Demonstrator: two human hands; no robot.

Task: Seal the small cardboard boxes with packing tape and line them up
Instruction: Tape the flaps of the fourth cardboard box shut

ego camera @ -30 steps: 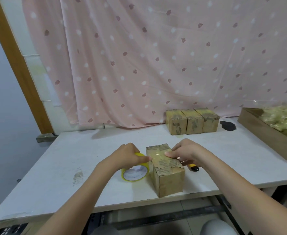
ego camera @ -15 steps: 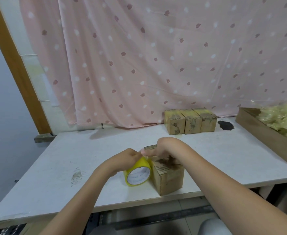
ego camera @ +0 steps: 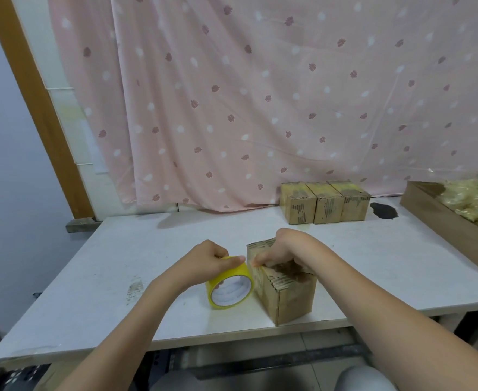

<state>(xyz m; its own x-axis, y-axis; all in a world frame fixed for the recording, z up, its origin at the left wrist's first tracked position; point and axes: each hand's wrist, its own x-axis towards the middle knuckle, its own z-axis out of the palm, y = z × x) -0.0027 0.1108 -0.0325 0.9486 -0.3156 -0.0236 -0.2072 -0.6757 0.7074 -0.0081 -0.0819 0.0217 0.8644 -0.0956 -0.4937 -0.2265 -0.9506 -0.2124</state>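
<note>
Yellow tape roll (ego camera: 230, 288) gripped by left hand (ego camera: 208, 262), just beside cardboard box (ego camera: 284, 292) near front table (ego camera: 119, 263) edge. Box top pinched by right hand (ego camera: 281, 249). Tape could be stuck crooked if box is slid. Three boxes (ego camera: 324, 201) lined up at back.

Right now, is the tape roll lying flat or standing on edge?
On edge: the tape roll stands on the table, its white core facing the camera, beside the box, left hand gripping it.
</note>
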